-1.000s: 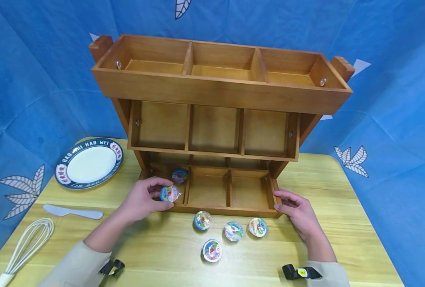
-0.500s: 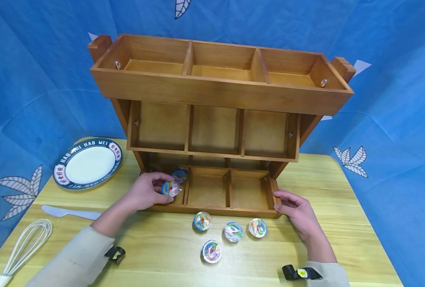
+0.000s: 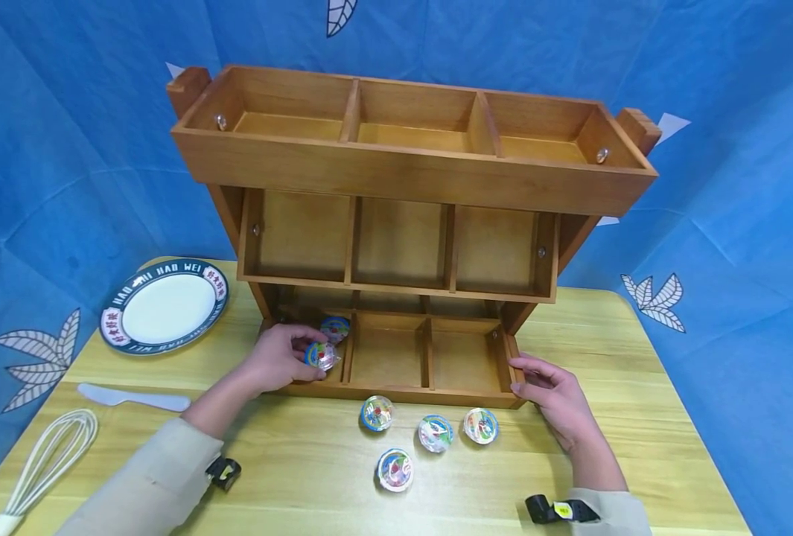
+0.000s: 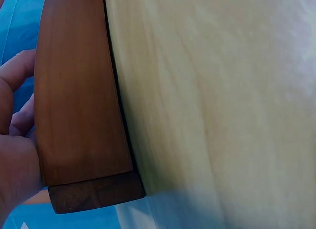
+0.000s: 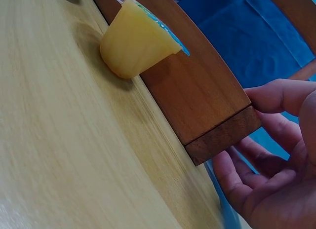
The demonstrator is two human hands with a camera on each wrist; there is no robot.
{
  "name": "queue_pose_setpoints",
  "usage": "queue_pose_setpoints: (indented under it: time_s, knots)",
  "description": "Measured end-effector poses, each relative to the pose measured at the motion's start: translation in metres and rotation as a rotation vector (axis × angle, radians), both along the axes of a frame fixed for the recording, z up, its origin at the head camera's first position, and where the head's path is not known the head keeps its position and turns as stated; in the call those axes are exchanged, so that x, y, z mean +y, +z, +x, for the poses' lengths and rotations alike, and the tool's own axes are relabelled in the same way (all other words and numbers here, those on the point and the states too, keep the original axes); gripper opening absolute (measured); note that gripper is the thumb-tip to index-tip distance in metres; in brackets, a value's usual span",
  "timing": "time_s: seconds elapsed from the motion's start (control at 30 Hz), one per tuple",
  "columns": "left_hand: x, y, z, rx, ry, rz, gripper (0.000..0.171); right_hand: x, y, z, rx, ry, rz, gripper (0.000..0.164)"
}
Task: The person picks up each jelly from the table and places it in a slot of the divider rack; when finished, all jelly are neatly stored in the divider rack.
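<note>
My left hand [image 3: 278,357] holds a jelly cup [image 3: 321,356] with a printed lid between thumb and fingers, inside the bottom tier's left compartment. Behind it in that compartment lies another jelly cup [image 3: 334,328]. The brown wooden shelf [image 3: 396,175] has three tiers, each divided into three. My right hand [image 3: 557,394] touches the right end of the bottom tier with its fingertips, loosely bent. In the right wrist view, these fingers sit at the corner of the front board [image 5: 197,95]. The left wrist view shows the front board [image 4: 81,91] but hides the held cup.
Several jelly cups stand on the table [image 3: 302,476] in front of the shelf, one jelly cup [image 3: 395,470] nearest me. On the left are a rimmed plate [image 3: 116,298], a white plastic knife [image 3: 135,397] and a whisk [image 3: 51,458]. A blue cloth [image 3: 738,186] hangs behind.
My left hand has moved the held jelly cup slightly up and right, deeper into the left compartment. My right hand stays at the tier's end.
</note>
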State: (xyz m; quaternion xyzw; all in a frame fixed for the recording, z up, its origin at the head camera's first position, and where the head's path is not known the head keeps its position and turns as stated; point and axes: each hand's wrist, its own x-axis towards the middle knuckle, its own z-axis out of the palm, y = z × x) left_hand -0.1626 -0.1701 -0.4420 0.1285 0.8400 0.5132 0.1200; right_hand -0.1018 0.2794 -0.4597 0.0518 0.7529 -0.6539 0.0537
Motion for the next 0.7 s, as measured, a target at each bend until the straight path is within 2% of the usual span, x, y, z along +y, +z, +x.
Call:
queue_pose_setpoints:
  time_s: [0.33, 0.7]
  knots:
    - [0.0008, -0.0014, -0.0054, -0.109, 0.003, -0.020, 0.047, -0.0011, -0.0008, -0.0001, 0.003, 0.003, 0.006, 0.047]
    - [0.0027, 0.0014, -0.0067, -0.140, 0.006, -0.022, 0.044, 0.0000, -0.0012, -0.0001, 0.000, -0.004, -0.009, 0.047]
